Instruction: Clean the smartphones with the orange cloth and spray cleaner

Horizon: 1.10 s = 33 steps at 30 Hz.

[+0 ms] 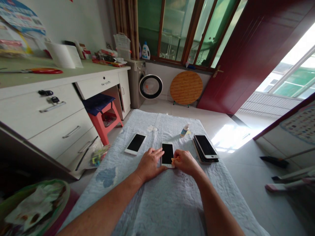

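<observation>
A white-framed smartphone (167, 153) lies face up on the cloth-covered table, its screen dark. My left hand (150, 164) holds it steady from the left, fingertips on its side edge and thumb at the bottom corner. Over the lower right edge of the phone, my right hand (185, 161) is closed in a pinch on a small orange object (175, 159). Its kind is mostly hidden by the fingers. Another white smartphone (136, 143) lies to the left. On the right, a white-framed phone (206, 146) rests on a stack of dark, flat pieces.
A small spray bottle (184, 130) stands toward the far edge of the cloth (169, 203). Left of the table are a red stool (104, 123), white drawers (56, 114) and a waste bin (65, 200). Behind it stand a washing machine (136, 83) and a round wooden tabletop (186, 88).
</observation>
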Each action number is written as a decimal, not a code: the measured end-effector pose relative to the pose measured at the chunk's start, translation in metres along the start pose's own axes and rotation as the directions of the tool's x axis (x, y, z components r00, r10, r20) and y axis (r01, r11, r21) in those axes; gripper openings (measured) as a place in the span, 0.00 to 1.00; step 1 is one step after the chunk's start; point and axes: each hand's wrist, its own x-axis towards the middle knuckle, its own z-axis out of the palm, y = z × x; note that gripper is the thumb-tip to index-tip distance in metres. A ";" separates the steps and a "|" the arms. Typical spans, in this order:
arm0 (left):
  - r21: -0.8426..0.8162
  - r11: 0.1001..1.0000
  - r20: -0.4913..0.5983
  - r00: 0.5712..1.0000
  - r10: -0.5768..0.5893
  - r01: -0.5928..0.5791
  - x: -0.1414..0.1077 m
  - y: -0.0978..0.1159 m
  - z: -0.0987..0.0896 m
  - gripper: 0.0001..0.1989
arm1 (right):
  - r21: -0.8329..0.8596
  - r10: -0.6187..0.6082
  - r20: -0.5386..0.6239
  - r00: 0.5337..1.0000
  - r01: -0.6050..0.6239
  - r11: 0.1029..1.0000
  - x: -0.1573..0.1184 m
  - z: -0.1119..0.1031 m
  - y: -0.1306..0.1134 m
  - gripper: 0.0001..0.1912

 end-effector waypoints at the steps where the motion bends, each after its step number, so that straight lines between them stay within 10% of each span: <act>1: 0.001 1.000 0.001 1.000 0.000 0.000 0.000 0.000 0.000 0.34 | 0.012 0.009 0.009 1.000 -0.009 1.000 0.000 -0.001 -0.001 0.01; 6: 0.012 1.000 -0.004 1.000 0.002 -0.002 -0.001 -0.001 0.001 0.34 | 0.119 0.029 0.012 1.000 -0.030 0.992 -0.001 -0.002 -0.005 0.04; 21: 0.028 1.000 -0.006 1.000 0.008 -0.008 -0.001 0.000 0.001 0.34 | 0.050 0.139 -0.448 0.883 -0.131 0.990 0.008 0.009 0.015 0.04; 33: 0.012 0.999 -0.053 0.998 0.035 -0.035 -0.002 -0.004 0.006 0.34 | -0.041 0.128 -0.480 0.868 -0.168 0.985 0.008 0.013 0.025 0.07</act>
